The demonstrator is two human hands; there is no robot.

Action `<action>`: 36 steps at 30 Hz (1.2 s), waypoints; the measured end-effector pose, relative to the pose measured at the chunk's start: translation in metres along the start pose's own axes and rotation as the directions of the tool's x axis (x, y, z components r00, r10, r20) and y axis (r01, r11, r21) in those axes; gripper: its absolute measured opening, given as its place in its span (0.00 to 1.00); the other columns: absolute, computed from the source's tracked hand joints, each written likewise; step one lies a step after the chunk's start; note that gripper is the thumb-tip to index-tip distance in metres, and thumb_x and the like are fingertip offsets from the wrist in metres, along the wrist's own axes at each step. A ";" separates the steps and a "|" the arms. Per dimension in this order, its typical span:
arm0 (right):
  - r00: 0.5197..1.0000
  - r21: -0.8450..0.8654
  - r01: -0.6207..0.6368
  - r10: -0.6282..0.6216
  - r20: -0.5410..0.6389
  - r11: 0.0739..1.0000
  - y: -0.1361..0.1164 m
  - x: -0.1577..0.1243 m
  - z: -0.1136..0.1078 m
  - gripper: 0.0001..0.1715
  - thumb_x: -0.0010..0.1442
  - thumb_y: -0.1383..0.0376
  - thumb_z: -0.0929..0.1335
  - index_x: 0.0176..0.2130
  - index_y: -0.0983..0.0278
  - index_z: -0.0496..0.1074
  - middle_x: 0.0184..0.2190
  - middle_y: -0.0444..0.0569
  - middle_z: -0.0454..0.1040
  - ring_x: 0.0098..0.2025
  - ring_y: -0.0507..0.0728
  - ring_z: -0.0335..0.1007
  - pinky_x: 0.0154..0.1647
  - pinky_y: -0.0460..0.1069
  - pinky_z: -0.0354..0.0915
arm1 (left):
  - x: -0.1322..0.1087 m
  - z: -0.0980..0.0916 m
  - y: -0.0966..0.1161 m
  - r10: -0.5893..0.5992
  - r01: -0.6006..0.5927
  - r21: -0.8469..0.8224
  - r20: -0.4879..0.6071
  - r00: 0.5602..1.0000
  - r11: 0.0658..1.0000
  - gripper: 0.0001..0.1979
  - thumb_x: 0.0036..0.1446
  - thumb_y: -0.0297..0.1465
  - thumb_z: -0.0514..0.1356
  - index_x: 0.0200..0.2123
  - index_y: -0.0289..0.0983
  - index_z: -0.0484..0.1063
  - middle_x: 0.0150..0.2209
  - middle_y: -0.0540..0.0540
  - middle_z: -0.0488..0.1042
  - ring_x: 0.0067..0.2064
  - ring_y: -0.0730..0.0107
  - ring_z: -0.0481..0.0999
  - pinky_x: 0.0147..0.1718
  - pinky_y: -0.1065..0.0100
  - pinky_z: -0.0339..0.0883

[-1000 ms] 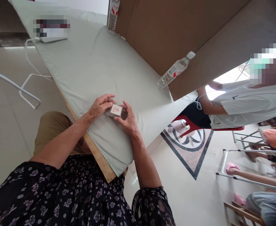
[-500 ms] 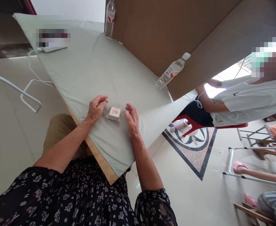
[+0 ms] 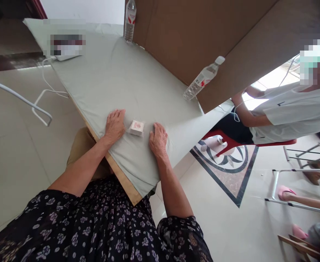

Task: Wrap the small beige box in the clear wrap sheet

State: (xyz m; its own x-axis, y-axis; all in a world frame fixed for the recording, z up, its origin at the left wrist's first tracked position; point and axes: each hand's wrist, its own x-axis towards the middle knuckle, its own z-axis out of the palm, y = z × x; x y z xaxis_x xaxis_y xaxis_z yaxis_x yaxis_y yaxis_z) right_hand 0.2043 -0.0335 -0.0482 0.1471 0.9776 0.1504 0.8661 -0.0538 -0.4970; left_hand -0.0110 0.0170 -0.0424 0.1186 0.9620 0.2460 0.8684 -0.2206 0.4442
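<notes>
A small block-shaped packet (image 3: 136, 128) in clear plastic wrap, with a reddish print on its pale top, lies on the light cloth of the table (image 3: 100, 83). My left hand (image 3: 115, 125) rests palm down on the cloth just left of it, fingers stretched out and holding nothing. On the packet's other side my right hand (image 3: 158, 140) also lies on the cloth, its fingers extended and slightly bent, with nothing in it. A narrow strip of cloth separates the packet from my right hand.
A brown cardboard panel (image 3: 192, 40) stands along the table's far side. One clear bottle (image 3: 202, 80) leans near its corner and another bottle (image 3: 130, 22) stands farther back. A white cable (image 3: 44, 78) hangs off the left edge. A person in a white shirt (image 3: 293, 112) sits at right.
Both hands have lowered from hovering beside the packet to lying flat on the cloth. The whole view has shifted slightly.
</notes>
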 end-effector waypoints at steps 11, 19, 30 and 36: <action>1.000 -0.011 -0.011 0.011 -0.006 1.000 -0.004 -0.005 -0.001 0.29 0.67 0.68 0.60 0.64 0.67 0.69 0.71 0.61 0.66 0.73 0.65 0.58 0.73 0.65 0.53 | -0.005 -0.001 -0.004 0.009 -0.009 0.040 0.001 1.000 0.999 0.31 0.60 0.23 0.50 0.66 0.28 0.68 0.68 0.30 0.70 0.72 0.43 0.64 0.71 0.42 0.54; 0.999 0.065 0.005 -0.002 -0.041 0.998 0.002 -0.006 0.000 0.28 0.64 0.68 0.62 0.62 0.65 0.70 0.68 0.60 0.70 0.71 0.65 0.61 0.72 0.65 0.55 | -0.006 0.002 -0.013 0.046 -0.048 -0.035 -0.048 0.998 0.998 0.30 0.59 0.24 0.52 0.64 0.31 0.69 0.66 0.30 0.72 0.71 0.44 0.66 0.70 0.40 0.56; 0.996 0.179 0.006 0.011 -0.094 0.984 0.004 -0.009 0.000 0.26 0.63 0.68 0.63 0.58 0.63 0.72 0.64 0.57 0.74 0.67 0.64 0.65 0.70 0.64 0.58 | -0.007 -0.002 -0.026 -0.006 -0.035 -0.240 -0.171 0.985 0.970 0.23 0.56 0.28 0.54 0.53 0.36 0.77 0.54 0.37 0.81 0.58 0.51 0.78 0.63 0.47 0.68; 0.976 0.312 0.053 0.018 -0.218 0.949 0.011 -0.012 -0.002 0.14 0.63 0.65 0.63 0.45 0.60 0.76 0.57 0.55 0.79 0.60 0.61 0.72 0.65 0.64 0.63 | -0.012 -0.011 -0.017 -0.016 -0.086 -0.401 -0.243 0.970 0.912 0.15 0.56 0.31 0.57 0.45 0.37 0.80 0.48 0.40 0.82 0.53 0.55 0.80 0.57 0.53 0.74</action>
State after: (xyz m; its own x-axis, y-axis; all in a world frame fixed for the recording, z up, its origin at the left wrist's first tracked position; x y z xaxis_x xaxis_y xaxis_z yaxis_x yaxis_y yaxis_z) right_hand 0.2128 -0.0459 -0.0536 0.2632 0.9085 0.3246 0.6801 0.0639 -0.7303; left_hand -0.0323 0.0078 -0.0436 -0.0159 0.8972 0.4413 0.5887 -0.3483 0.7294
